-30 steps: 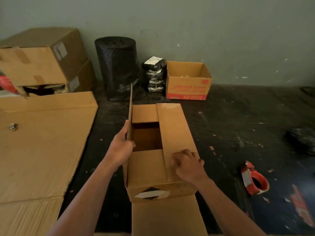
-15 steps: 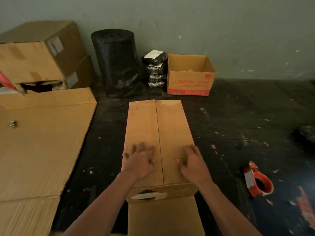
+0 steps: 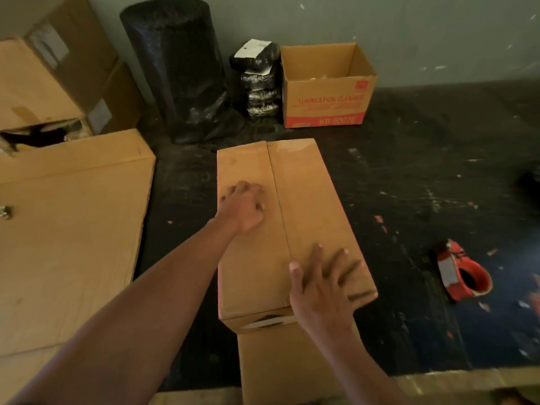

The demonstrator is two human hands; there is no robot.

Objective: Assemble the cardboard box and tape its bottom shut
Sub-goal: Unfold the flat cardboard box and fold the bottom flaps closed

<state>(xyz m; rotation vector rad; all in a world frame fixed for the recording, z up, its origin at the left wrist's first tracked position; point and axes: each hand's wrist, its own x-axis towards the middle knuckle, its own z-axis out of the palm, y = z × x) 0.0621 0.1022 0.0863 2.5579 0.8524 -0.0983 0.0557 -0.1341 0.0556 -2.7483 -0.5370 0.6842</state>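
The brown cardboard box (image 3: 309,200) stands on the dark floor in front of me, its two long flaps folded down and meeting at a seam (image 3: 277,200). My left hand (image 3: 244,207) presses on the left flap about halfway along, with the fingers bent. Spread flat, my right hand (image 3: 320,285) rests on the near end of the right flap. A lower flap (image 3: 286,366) sticks out from the box toward me. A red tape dispenser (image 3: 461,271) lies on the floor to the right of the box, apart from both hands.
A large flat cardboard sheet (image 3: 67,229) covers the floor at left, with stacked boxes (image 3: 43,83) behind it. Against the wall stand a black roll (image 3: 175,68), a pile of black packets (image 3: 258,80) and an open red-printed box (image 3: 327,89).
The left flap was folded down onto the box. Since then my left hand has slid farther along its flap, and my right hand has spread flat at the near end.
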